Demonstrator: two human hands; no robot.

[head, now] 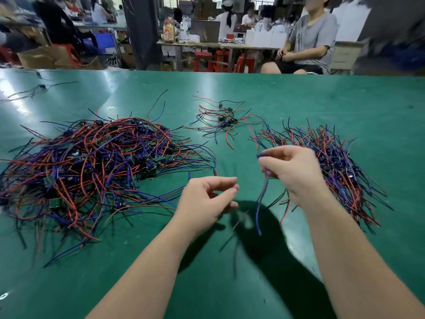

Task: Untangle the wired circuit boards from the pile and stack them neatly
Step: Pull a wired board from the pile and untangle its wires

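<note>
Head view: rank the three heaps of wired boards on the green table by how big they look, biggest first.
1. Left tangled pile, widest by far.
2. Right stack, partly hidden behind the right hand.
3. Far middle cluster; it lies farther off, yet plainly holds fewest boards.

Bright overhead light throws white glare across the far-left worktop (16,88) and a hard dark shadow near its front, while motion blur smears the dangling wires (262,203) and the right background, and wide-angle distortion curves the edges.
</note>
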